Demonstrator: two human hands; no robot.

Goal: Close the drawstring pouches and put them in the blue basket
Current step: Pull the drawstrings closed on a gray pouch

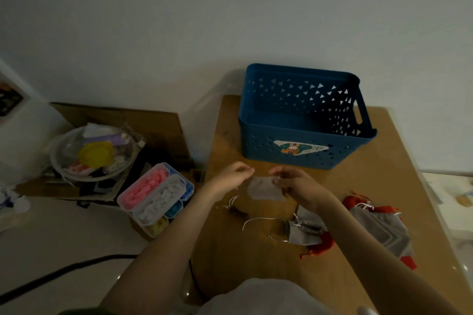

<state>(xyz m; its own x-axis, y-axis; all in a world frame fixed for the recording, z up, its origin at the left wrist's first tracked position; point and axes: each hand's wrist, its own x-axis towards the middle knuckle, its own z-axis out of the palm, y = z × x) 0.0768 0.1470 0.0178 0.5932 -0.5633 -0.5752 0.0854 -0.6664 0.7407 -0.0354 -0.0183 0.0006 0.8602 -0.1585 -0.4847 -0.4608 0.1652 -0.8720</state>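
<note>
Head camera looks down, seemingly close, over the table (256, 263) (dim view).

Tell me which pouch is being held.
The pale grey pouch in front of the blue basket, pinched by the right grip, left grip at its edge; the other grey and red pouches lie untouched on the table.

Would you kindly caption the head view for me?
Left hand and right hand hold a grey pouch near the blue basket.

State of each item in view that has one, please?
Blue basket: upright on the table, nothing visible inside.
Grey pouch: between both hands, closure not discernible.
Right hand: pinching the grey pouch.
Left hand: curled at its left edge; grip unclear.
Pouch pile: lying loose, cords trailing.
</note>
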